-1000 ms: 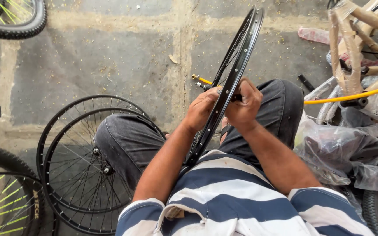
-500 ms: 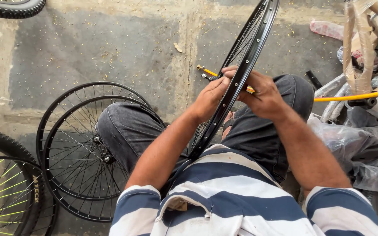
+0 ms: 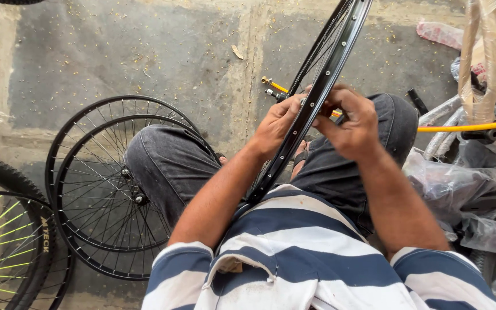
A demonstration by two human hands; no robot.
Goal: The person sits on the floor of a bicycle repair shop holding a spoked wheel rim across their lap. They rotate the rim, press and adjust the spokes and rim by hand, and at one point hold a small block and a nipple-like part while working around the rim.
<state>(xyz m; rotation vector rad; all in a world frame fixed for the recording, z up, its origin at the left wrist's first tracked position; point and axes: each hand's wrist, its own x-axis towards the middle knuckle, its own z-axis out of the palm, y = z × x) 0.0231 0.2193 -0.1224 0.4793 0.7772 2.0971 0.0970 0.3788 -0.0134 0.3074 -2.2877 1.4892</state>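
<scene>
Nearest the camera is the person's striped shirt, and from it both forearms run up to a black rim that stands on edge between the knees. The left hand wraps that rim from its left side, fingers curled and pressed against the metal, steadying it. The right hand comes in from the right side, its fingertips bunched close together in a pinch at the rim's inner edge, seemingly on a spoke nipple; what small piece sits in that pinch is too small to tell. Spokes already show in the wheel above the fingers, and a row of rivet-like dots runs along the rim both above and below them, so the lacing looks partly in, though how many holes remain unfilled cannot be read from here. No tyre is on this rim. Just beyond the fingers, a yellow-handled tool lies on the floor, untouched. Well left of the hands, two spoked wheels lie stacked flat by the left knee, also bare of tyres. Far right of the fingers stand wrapped bike frames and plastic bags.
</scene>
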